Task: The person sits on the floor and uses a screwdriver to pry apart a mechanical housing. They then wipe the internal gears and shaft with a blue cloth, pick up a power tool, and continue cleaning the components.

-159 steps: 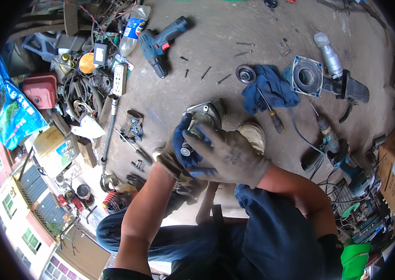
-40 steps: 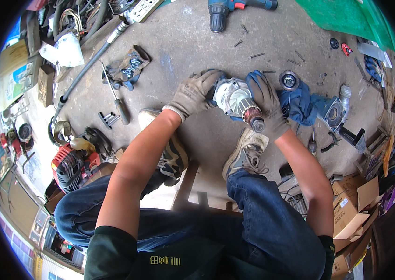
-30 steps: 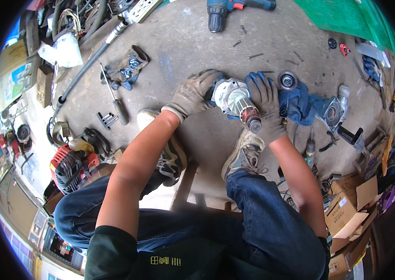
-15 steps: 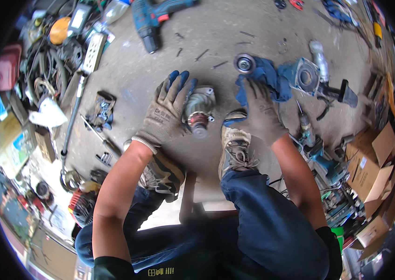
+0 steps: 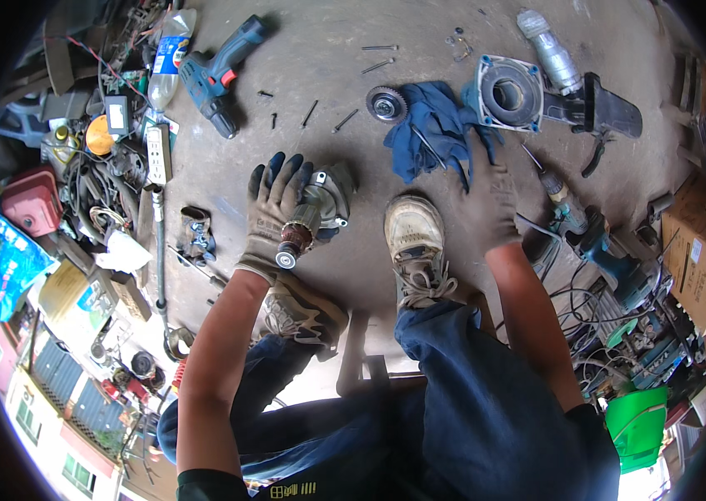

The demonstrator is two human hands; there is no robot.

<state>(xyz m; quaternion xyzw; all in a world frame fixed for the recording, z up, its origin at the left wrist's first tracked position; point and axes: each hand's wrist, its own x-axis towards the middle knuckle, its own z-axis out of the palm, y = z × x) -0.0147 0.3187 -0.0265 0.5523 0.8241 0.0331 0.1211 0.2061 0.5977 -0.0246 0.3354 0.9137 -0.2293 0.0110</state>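
My left hand [image 5: 271, 213], in a grey-brown work glove with dark blue fingertips, holds a motor armature [image 5: 297, 231] joined to a silver gear housing [image 5: 330, 196]. The armature's shaft end tilts toward me, and my thumb is hidden behind the part. My right hand [image 5: 488, 204], gloved alike and slightly blurred, has its fingers apart. It hovers by the right edge of a crumpled blue cloth [image 5: 424, 125], just below a teal motor housing [image 5: 507, 92] with a black handle. A thin dark rod [image 5: 428, 146] lies across the cloth, and a round gear [image 5: 386, 104] rests at its left edge.
Several loose screws [image 5: 310, 113] lie on the concrete floor near a blue cordless drill [image 5: 219, 79]. A screwdriver [image 5: 560, 196] and power tools [image 5: 620, 259] are at right, beside a cardboard box [image 5: 702, 250]. Cables and parts crowd the left. My shoes [image 5: 416, 234] stand between my arms.
The view has shifted. In my left hand the armature has tilted over to the left. My right hand has moved off the cloth to its right side, uncovering the thin rod.
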